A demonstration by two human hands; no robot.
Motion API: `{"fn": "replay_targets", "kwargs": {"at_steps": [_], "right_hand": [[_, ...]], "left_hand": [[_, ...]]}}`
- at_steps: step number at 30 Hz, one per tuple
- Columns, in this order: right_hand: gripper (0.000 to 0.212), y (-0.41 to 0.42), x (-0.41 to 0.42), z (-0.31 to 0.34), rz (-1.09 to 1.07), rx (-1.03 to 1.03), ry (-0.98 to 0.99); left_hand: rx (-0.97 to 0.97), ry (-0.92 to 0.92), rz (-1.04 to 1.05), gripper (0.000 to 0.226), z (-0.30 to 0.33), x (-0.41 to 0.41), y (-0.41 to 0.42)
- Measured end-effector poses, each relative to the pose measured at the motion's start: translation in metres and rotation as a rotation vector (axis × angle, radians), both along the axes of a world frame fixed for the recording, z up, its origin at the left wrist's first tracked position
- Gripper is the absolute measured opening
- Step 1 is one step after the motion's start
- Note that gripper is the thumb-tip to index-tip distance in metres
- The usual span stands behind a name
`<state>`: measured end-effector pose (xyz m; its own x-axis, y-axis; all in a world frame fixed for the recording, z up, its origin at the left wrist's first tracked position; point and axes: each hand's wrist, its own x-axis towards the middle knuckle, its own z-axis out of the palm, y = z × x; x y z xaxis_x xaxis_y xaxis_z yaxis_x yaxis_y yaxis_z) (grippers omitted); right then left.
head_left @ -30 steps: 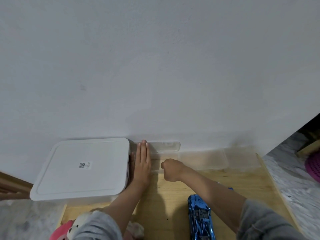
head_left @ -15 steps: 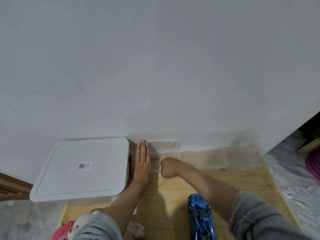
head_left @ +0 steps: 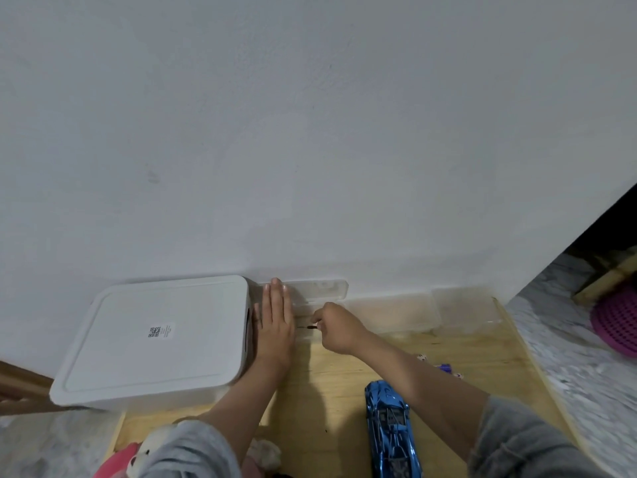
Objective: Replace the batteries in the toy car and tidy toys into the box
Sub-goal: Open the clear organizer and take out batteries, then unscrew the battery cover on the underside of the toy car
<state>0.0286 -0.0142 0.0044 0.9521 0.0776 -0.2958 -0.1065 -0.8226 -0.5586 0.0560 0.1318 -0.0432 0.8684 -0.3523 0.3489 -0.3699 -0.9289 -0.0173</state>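
While my right hand [head_left: 339, 327] pinches some small dark thing [head_left: 311, 327] I can't make out, my left hand [head_left: 275, 322] lies flat, fingers together, on a clear case [head_left: 320, 289] beside the white box [head_left: 151, 339]. The blue toy car [head_left: 391, 432] sits near me, cut off by the bottom edge.

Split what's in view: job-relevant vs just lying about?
Job:
- blue toy car, on the wooden table
- white lidded box
- clear case, left hand flat on it
- thin dark tool, pinched by right hand
- plush toy, near edge
- small toys

Lying about:
- clear containers by wall
- purple mesh item on floor
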Motion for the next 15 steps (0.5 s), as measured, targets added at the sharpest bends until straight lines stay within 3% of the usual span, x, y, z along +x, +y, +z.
{"fn": "replay_targets", "kwargs": {"at_steps": [5,15], "right_hand": [[0.028,-0.011,-0.025,0.011,-0.103,0.085,-0.098],[0.024,-0.035,-0.091,0.011,-0.537,0.422,-0.074]], "left_hand": [[-0.019,0.102,0.011,0.083,0.013,-0.01,0.0],[0.274,0.348,-0.064,0.091,0.031,-0.044,0.001]]}}
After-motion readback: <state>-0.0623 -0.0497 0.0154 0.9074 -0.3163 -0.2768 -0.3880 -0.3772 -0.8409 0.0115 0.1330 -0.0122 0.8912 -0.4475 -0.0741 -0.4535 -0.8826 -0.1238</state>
